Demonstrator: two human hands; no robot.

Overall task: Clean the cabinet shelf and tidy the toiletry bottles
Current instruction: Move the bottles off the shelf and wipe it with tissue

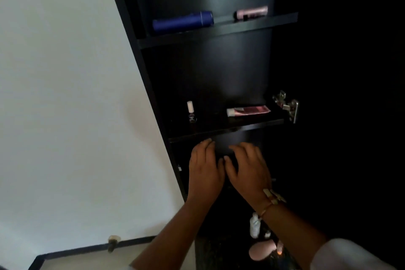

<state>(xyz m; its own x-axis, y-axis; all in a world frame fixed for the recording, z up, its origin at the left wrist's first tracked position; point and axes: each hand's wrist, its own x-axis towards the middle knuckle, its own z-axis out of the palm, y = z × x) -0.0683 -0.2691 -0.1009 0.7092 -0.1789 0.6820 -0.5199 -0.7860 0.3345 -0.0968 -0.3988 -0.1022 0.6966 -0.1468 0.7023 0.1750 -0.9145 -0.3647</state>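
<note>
Head view is showing the cabinet shelf [219, 130] just above my hands, with a small bottle [191, 112] standing near its left end and a red tube [247, 111] lying toward its right. My left hand [205, 169] and right hand [247, 166] are resting side by side under its front edge, fingers loosely spread, gripping nothing I can make out. A careless sweep risks toppling the upright bottle. A hinge [287, 105] is jutting in at the right end.

On your upper shelf [219, 32], a dark blue bottle [183, 21] and a pink bottle [251, 13] both lie on their sides, well apart. On the shelf below [225, 130], a small white-capped bottle [191, 112] stands upright at the left, and a red tube [247, 111] lies flat at the right.
</note>
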